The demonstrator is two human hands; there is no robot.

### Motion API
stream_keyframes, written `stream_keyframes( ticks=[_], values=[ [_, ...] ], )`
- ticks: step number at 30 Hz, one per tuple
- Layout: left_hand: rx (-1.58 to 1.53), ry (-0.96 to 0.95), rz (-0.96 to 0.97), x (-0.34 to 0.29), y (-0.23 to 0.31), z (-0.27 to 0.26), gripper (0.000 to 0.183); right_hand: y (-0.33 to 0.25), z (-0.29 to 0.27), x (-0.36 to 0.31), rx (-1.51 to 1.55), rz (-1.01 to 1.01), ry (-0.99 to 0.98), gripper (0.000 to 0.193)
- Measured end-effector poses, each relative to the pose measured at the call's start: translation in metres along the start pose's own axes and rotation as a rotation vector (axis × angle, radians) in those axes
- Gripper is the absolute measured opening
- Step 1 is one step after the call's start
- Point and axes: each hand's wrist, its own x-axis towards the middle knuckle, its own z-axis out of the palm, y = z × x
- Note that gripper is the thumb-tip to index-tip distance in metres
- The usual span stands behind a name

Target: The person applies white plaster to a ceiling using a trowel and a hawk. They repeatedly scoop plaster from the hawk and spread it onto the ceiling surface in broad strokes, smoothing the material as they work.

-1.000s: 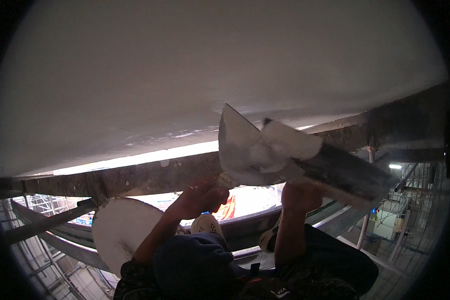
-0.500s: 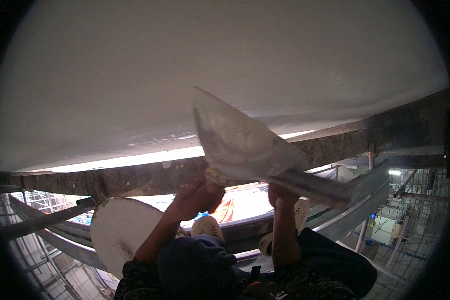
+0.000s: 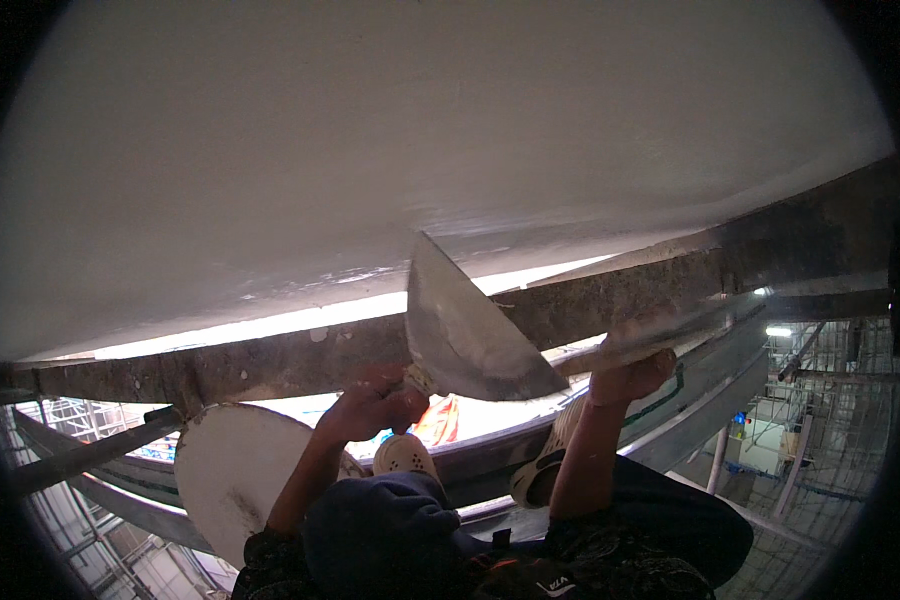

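My left hand (image 3: 378,405) is closed at the left corner of a broad, pointed grey trowel-like blade (image 3: 467,335), with a pale lump at its fingers. The blade tilts with its tip up, close under a large smooth white curved surface (image 3: 450,130). To the right, my right hand (image 3: 632,376) is closed around a long, narrow grey bar-like tool (image 3: 685,335). Motion smears that tool, so its exact kind cannot be made out. A gap separates my two hands.
A dark, stained beam (image 3: 270,360) crosses below the white surface. At lower left is a round white board (image 3: 240,470). Curved grey rails (image 3: 705,390) and scaffolding (image 3: 835,430) lie below. My feet wear cream clogs (image 3: 405,455), and a lamp (image 3: 780,331) glows at right.
My right hand has moved right and up with the long tool, away from the pointed blade. The blade's tip has come lower and slightly right; the left hand has shifted slightly left and down.
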Motion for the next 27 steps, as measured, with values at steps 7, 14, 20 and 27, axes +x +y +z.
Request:
stream_keyframes(
  ticks=[7, 14, 20, 27],
  values=[
    [-0.236, -0.388, -0.002, 0.014, -0.001, 0.004, 0.027, 0.045, 0.022, 0.017, 0.118, 0.18, 0.117, 0.038],
    [-0.156, -0.473, -0.089, 0.019, 0.004, 0.01, 0.035, -0.01, -0.035, -0.007, -0.362, 0.209, 0.278, 0.042],
    [-0.171, -0.619, 0.041, 0.016, -0.008, -0.008, 0.036, -0.067, -0.099, -0.035, -0.932, 0.148, 0.001, 0.046],
    [-0.091, -0.368, 0.202, 0.002, 0.0, -0.012, 0.038, -0.03, -0.02, -0.025, -0.587, -0.07, 0.329, 0.046]
  ],
)
